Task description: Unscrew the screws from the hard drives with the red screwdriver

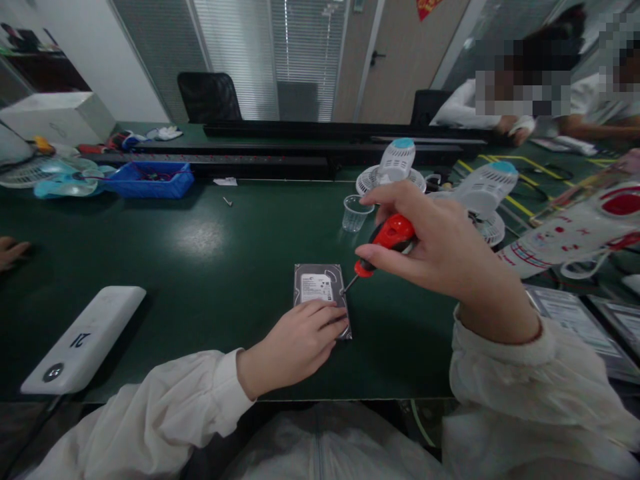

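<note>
A hard drive (317, 287) with a white label lies on the green table (240, 253) in front of me. My left hand (305, 337) lies across its near part, fingers reaching to its right edge and holding it down; the thumb is hidden. Above and to the right, my right hand (430, 240) grips a red and black screwdriver (393, 233) by the handle, thumb and fingers around it. Its thin shaft slants down to the left, and the tip meets the right edge of the drive. Whether a screw sits under the tip is too small to tell.
Just beyond the screwdriver stands a clear plastic cup (354, 215). White fans (487, 190) and a printed white bottle (565, 237) are at right; a white power bank (85, 340) and a blue bin (153, 181) at left. Another person's hand (13, 253) rests at the left edge.
</note>
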`<act>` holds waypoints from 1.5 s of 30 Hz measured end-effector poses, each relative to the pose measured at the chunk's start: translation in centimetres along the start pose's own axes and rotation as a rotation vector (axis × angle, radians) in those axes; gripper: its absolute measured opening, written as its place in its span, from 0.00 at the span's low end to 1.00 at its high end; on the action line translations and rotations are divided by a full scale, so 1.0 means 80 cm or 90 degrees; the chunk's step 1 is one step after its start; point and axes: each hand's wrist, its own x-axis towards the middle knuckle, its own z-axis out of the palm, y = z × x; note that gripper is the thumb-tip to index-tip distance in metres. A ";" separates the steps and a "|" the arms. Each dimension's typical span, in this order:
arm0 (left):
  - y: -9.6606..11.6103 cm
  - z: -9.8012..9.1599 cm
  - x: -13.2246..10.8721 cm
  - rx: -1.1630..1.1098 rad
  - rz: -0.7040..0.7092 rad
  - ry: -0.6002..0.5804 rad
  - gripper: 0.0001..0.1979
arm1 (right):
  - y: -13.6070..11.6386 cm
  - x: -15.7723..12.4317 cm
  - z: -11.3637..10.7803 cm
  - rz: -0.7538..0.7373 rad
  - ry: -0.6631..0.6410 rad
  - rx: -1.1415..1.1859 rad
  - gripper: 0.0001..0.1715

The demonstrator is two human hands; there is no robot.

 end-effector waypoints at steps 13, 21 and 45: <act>0.000 -0.001 0.000 0.006 0.005 0.011 0.18 | -0.001 0.002 0.000 -0.009 0.027 -0.029 0.24; -0.001 -0.002 0.001 0.004 0.008 0.006 0.17 | 0.001 0.004 0.001 -0.056 -0.016 0.044 0.19; 0.000 0.000 -0.001 -0.002 0.003 0.008 0.18 | 0.003 0.003 -0.004 -0.020 0.010 -0.016 0.20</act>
